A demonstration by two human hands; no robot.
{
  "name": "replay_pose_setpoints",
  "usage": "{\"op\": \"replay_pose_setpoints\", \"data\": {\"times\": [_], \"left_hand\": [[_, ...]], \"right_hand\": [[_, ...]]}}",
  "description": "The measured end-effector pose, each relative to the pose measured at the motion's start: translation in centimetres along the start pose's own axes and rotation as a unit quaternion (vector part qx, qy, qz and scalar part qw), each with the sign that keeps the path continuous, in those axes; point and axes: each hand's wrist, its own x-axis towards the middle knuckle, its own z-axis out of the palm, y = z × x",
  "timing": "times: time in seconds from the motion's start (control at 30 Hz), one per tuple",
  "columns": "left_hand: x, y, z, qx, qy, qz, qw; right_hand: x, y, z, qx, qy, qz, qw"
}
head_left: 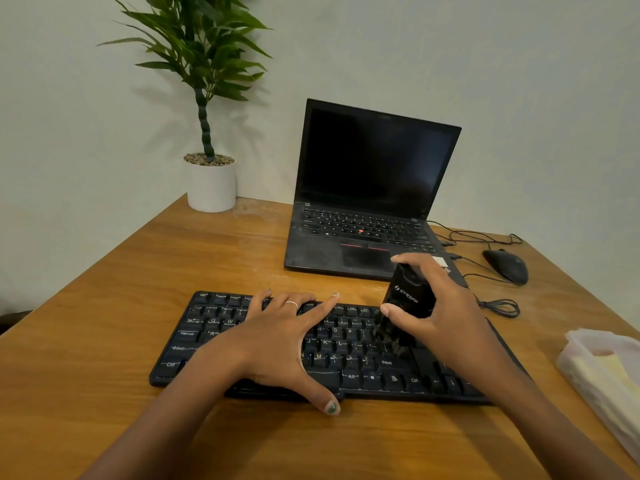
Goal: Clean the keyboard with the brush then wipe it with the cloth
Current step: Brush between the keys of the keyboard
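Spanning the whole lower view, the wooden table [138, 271] carries every item. The laptop [367, 188] stands open at the rear with a dark screen; a potted plant [210, 181] is at the rear left corner. The black keyboard [207, 327] lies near the front edge. A clear container [588, 344] holding a pale yellow cloth [609, 368] sits at the right edge. The left hand [277, 337] lies flat on the keys, fingers spread. The right hand [446, 306] grips the black brush [408, 296], bristles touching the keys. A mouse [507, 265] sits right of the laptop.
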Motion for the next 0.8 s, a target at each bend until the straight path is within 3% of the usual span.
{"op": "replay_pose_setpoints", "data": {"times": [0.13, 0.27, 0.4, 0.5, 0.67, 0.8], "left_hand": [[-0.1, 0.1, -0.1, -0.003, -0.001, -0.001, 1.000], [-0.1, 0.2, -0.2, -0.011, -0.002, -0.003, 1.000], [-0.2, 0.2, -0.2, -0.009, -0.003, -0.002, 1.000], [-0.2, 0.2, -0.2, -0.011, -0.003, -0.001, 1.000], [-0.2, 0.3, -0.2, -0.010, -0.003, -0.002, 1.000], [-0.1, 0.1, -0.2, -0.011, -0.004, -0.003, 1.000]], "right_hand": [[0.4, 0.2, -0.1, -0.043, 0.017, -0.003, 0.999], [0.6, 0.4, -0.2, 0.028, -0.015, 0.011, 0.999], [0.7, 0.8, 0.0, -0.012, 0.021, -0.003, 1.000], [0.8, 0.7, -0.2, 0.042, -0.015, -0.005, 0.999], [1.0, 1.2, -0.3, 0.001, -0.007, -0.014, 1.000], [1.2, 0.9, -0.8, 0.007, -0.059, -0.024, 0.998]]}}
